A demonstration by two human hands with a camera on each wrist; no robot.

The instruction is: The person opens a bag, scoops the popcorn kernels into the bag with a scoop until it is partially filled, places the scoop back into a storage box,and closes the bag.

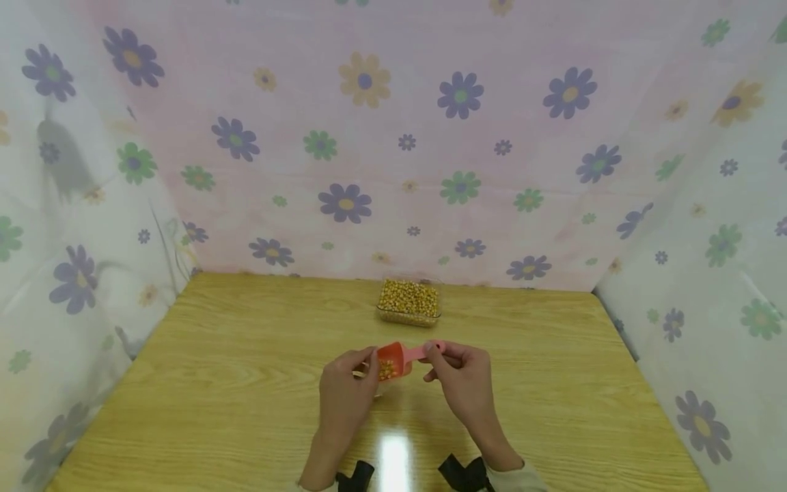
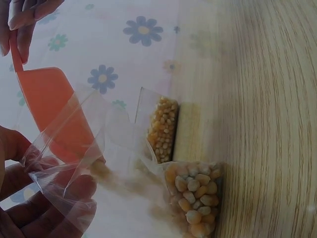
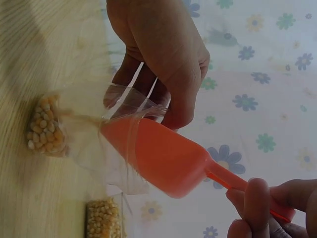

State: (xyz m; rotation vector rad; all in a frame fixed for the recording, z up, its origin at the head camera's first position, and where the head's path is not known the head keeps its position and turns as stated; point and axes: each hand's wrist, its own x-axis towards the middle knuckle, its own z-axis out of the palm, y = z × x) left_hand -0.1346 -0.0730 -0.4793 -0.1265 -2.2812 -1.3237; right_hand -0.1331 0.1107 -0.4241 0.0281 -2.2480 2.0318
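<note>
A red-orange scoop (image 1: 393,361) is tilted with its lip inside the mouth of a clear plastic bag (image 3: 89,144). Corn kernels (image 1: 386,370) lie in the scoop, and blurred ones fall from its lip in the left wrist view. More kernels (image 2: 197,196) fill the bottom of the bag, which stands on the table. My right hand (image 1: 462,376) pinches the scoop's handle (image 3: 225,176) between thumb and fingers. With thumb and fingers, my left hand (image 1: 348,389) holds the bag's rim; in the head view this hand covers most of the bag.
Behind my hands, near the table's back edge, a clear rectangular box (image 1: 408,318) holds many corn kernels. The wooden table (image 1: 246,369) is bounded by flower-printed cloth (image 1: 393,157) at the back and on both sides.
</note>
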